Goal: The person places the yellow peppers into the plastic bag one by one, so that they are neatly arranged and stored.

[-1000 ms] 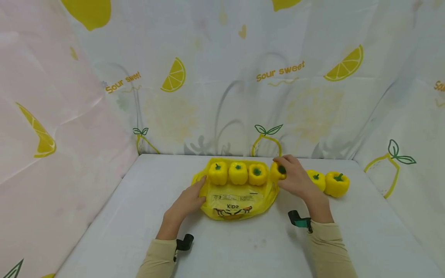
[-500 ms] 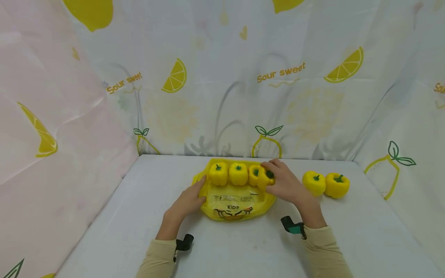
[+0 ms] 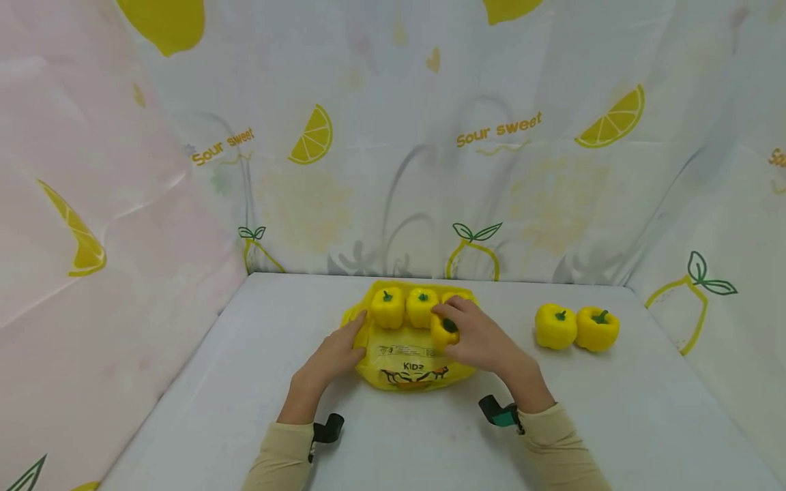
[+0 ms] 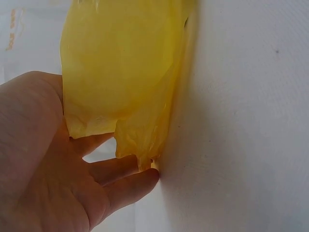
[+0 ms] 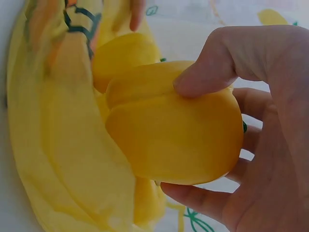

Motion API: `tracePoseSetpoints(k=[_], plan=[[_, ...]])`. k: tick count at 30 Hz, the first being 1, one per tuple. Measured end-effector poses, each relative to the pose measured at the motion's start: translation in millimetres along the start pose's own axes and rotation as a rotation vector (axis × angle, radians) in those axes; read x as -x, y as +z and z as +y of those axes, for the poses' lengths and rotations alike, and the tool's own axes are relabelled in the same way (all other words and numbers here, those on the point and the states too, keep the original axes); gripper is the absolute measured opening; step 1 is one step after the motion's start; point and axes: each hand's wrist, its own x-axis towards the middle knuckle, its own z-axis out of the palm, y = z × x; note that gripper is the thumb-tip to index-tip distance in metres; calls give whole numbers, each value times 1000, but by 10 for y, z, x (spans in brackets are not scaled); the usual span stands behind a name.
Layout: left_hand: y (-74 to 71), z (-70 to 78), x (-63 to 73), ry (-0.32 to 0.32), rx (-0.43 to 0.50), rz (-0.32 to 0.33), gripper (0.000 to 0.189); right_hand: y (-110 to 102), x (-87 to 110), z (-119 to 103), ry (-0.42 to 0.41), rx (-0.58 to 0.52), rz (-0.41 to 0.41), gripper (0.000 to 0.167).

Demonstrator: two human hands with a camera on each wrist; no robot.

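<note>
A yellow plastic bag (image 3: 402,351) printed "KIDS" lies spread on the table. Along its far side stand yellow bell peppers: one at left (image 3: 388,308), one in the middle (image 3: 422,307), and a third (image 3: 457,298) mostly covered by my right hand. My right hand (image 3: 485,335) grips another yellow bell pepper (image 5: 176,128) between thumb and fingers, low over the bag's right half. My left hand (image 3: 336,351) rests at the bag's left edge. In the left wrist view its fingers (image 4: 130,188) extend loosely beneath the bag's yellow film (image 4: 116,72).
Two more yellow bell peppers (image 3: 555,327) (image 3: 598,329) stand side by side on the white table (image 3: 638,416) at right. Behind the table's far edge hangs a lemon-print cloth (image 3: 381,191), with a pinkish cloth side (image 3: 153,225) at left.
My right hand has carried its bell pepper leftward, from beside the bag's right edge to over the bag in front of the row. My left hand has stayed at the bag's edge.
</note>
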Motion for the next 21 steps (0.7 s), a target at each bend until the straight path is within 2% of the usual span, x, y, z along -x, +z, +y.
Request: tracePoseSetpoints(k=[4, 15, 21], plan=[[8, 1, 8, 3, -5, 1, 74, 110, -20, -48, -21, 33, -29, 64], [31, -19, 11, 33, -16, 16, 72, 350, -60, -125, -26, 25, -162, 69], [26, -19, 5, 32, -27, 16, 71, 364, -71, -176, -1, -48, -183, 69]])
